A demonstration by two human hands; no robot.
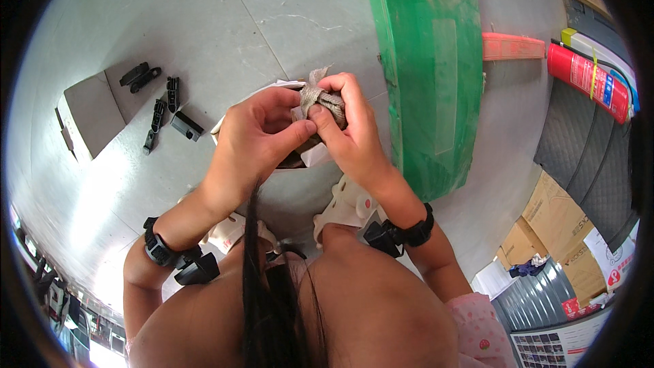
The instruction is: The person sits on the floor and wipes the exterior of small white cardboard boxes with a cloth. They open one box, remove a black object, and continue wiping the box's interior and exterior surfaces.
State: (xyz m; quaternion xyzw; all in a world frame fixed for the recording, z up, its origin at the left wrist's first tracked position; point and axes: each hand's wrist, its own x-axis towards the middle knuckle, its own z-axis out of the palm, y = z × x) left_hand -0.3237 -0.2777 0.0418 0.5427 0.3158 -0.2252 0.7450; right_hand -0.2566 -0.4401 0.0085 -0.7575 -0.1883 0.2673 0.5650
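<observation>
A greyish-beige bundle of woven cloth or webbing [319,100], wound or knotted on itself, is held up between my two hands. My right hand [357,133] pinches it with the thumb in front and the fingers curled round its far right side. On the other side, my left hand [252,133] has its fingers bent and its thumb tip against the bundle's lower left. Beneath my hands stands an open box with a white flap [315,156]; my hands hide most of its inside.
To the left lie a grey-white carton [90,117], several black straps [157,119] and a small black block [187,126]. A long green panel [432,82] runs along my right. Farther right are a red fire extinguisher [589,83] and cardboard [555,221]. My light shoes [346,208] are close below the box.
</observation>
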